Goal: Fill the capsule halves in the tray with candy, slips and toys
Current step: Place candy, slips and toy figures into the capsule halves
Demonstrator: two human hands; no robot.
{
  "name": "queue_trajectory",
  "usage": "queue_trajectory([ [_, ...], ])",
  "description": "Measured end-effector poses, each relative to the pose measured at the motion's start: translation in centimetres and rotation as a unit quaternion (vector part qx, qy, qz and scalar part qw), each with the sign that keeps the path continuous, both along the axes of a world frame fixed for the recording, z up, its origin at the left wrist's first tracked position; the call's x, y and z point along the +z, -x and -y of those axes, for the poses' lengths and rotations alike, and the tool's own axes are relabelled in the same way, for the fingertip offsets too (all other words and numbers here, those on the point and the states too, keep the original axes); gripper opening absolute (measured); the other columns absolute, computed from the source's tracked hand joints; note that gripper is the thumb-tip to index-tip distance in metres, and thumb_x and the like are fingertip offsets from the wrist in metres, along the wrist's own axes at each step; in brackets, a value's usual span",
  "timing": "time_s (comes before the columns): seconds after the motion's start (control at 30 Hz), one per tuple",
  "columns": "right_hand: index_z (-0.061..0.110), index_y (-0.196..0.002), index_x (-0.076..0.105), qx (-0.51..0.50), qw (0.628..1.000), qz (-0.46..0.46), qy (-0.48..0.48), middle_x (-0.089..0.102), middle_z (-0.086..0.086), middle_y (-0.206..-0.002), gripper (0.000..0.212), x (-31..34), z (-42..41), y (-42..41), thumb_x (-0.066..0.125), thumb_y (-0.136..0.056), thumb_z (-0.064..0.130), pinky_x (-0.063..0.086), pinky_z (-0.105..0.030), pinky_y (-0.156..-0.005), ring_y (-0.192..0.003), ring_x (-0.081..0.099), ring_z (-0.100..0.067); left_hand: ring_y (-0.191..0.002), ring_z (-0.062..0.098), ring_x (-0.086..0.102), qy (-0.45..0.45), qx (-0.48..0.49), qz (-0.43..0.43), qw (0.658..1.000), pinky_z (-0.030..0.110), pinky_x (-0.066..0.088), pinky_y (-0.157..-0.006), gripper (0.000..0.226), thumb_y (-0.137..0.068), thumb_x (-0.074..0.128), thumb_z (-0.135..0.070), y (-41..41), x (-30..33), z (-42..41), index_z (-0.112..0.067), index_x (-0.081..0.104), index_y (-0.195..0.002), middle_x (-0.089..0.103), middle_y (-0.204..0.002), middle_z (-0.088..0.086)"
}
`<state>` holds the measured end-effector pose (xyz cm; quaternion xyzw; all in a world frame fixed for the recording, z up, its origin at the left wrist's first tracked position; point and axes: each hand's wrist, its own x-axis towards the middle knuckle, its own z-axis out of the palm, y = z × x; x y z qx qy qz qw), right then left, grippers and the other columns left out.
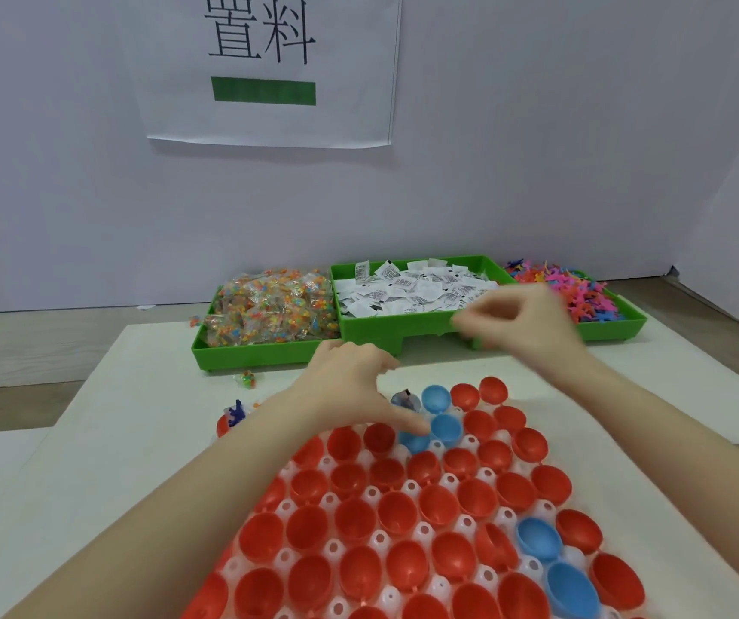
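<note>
From the head camera, a white tray with round wells fills the lower middle of the view, and nearly every well holds an open capsule half: most are red capsule halves, with a few blue capsule halves at about 12 o'clock on the tray and two more at about 4 o'clock. The left hand reaches in from 7 o'clock and sits over the tray's far edge, fingers bent downward, its thumb stretched out toward the blue halves at 12 o'clock; whether it pinches anything cannot be told. The right hand comes in from 4 o'clock and hovers, motion-blurred, in front of the bins beyond the tray; its fingers are curled and drawn close together, but the blur hides whether they hold something. At 12 o'clock from the tray stand three green bins side by side: the candy bin on the left, heaped with clear packets of coloured candy, the slip bin in the middle, full of white printed slips, and the toy bin on the right with pink, orange and blue toys. A stray candy packet lies on the table just in front of the candy bin. At 10 o'clock from the tray sits a separate red half with a blue toy in it. A paper sign hangs on the wall above.
</note>
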<state>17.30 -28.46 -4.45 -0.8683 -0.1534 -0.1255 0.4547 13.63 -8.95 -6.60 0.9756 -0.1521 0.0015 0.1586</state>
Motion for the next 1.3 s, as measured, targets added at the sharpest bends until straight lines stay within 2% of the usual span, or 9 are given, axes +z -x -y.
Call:
queue_trajectory([
  [0.1,0.019,-0.082,0.064,-0.282,0.944,0.113,-0.13,0.07,-0.009,-0.087,0.004,0.6,4.6,-3.5,0.063,-0.082,0.022,0.042,-0.026,-0.065,-0.072,0.058,-0.015,-0.085,-0.002,0.062,0.205,0.077,0.099,0.971,0.024,0.048,-0.077,0.056,-0.07,0.056,-0.066,0.2,0.9,-2.6,-0.02,0.072,-0.099,0.071,-0.093,-0.012],
  [0.17,0.011,-0.101,0.063,-0.366,0.929,0.025,-0.044,0.066,-0.012,-0.108,0.019,-0.1,7.9,-6.0,0.055,-0.087,0.021,0.039,-0.028,-0.075,-0.095,0.058,-0.026,-0.071,0.006,0.06,0.251,0.191,0.167,0.934,0.024,0.039,-0.06,0.045,-0.086,0.052,-0.053,-0.7,0.8,-5.3,-0.013,0.073,-0.087,0.071,-0.081,-0.004],
  [0.3,0.001,-0.123,0.054,-0.285,0.941,-0.105,0.151,0.057,-0.02,-0.125,0.042,-2.1,11.4,-8.9,0.059,-0.089,0.026,0.038,-0.036,-0.094,-0.117,0.05,-0.035,-0.107,0.035,0.051,0.115,0.346,0.111,0.925,0.039,0.039,-0.086,0.044,-0.093,0.048,-0.038,-2.9,-1.1,-10.0,0.0,0.061,-0.11,0.058,-0.112,0.023],
  [0.5,0.006,-0.117,0.063,-0.278,0.943,-0.077,0.164,0.063,-0.017,-0.118,0.05,-2.9,11.3,-10.2,0.074,-0.077,0.032,0.042,-0.035,-0.088,-0.112,0.054,-0.033,-0.103,0.04,0.049,0.013,0.349,0.096,0.932,0.044,0.042,-0.085,0.035,-0.092,0.052,-0.028,-4.4,-2.4,-11.1,0.002,0.061,-0.105,0.055,-0.103,0.026],
  [0.73,0.01,-0.087,0.073,-0.309,0.941,0.015,0.136,0.068,-0.012,-0.091,0.02,-1.7,11.3,-10.6,0.073,-0.077,0.027,0.041,-0.032,-0.073,-0.093,0.06,-0.033,-0.091,0.034,0.056,0.168,0.37,0.166,0.899,0.031,0.035,-0.071,0.018,-0.087,0.062,-0.017,-5.1,-2.2,-10.8,-0.004,0.072,-0.096,0.069,-0.097,0.015],
  [0.9,0.008,-0.056,0.045,-0.3,0.948,-0.02,-0.101,0.058,0.004,-0.05,0.026,-0.3,11.8,-10.9,0.064,-0.072,0.002,0.044,-0.031,-0.06,-0.057,0.057,-0.019,-0.087,0.031,0.057,0.241,0.396,0.211,0.861,0.035,0.039,-0.076,0.018,-0.085,0.063,-0.015,-4.8,-1.9,-10.9,-0.004,0.068,-0.099,0.068,-0.093,0.013],
  [1.07,0.0,-0.07,0.052,-0.249,0.918,-0.145,-0.274,0.059,-0.005,-0.041,0.012,1.0,10.8,-10.6,0.049,-0.082,-0.002,0.048,-0.016,-0.039,-0.036,0.055,-0.007,-0.084,0.025,0.054,0.348,0.4,0.18,0.828,0.032,0.041,-0.078,0.033,-0.086,0.062,-0.01,-4.9,-1.4,-10.4,-0.001,0.058,-0.118,0.058,-0.085,0.008],
  [1.2,0.002,-0.113,0.048,-0.209,0.938,-0.211,-0.181,0.055,-0.017,-0.075,0.028,1.6,9.2,-10.4,0.035,-0.09,-0.009,0.036,-0.013,-0.03,-0.038,0.048,-0.011,-0.08,0.019,0.051,0.384,0.383,0.153,0.826,0.028,0.036,-0.074,0.02,-0.09,0.057,-0.011,-4.6,-1.6,-10.1,-0.004,0.067,-0.106,0.06,-0.09,0.008],
  [1.3,0.01,-0.098,0.061,-0.16,0.975,-0.156,0.002,0.058,-0.012,-0.095,0.033,2.1,7.3,-10.2,0.033,-0.091,-0.006,0.035,-0.014,-0.04,-0.049,0.044,-0.007,-0.073,0.016,0.052,0.402,0.38,0.147,0.82,0.025,0.037,-0.065,0.012,-0.091,0.054,-0.012,-4.5,-1.4,-10.0,-0.011,0.065,-0.098,0.059,-0.088,0.006],
])
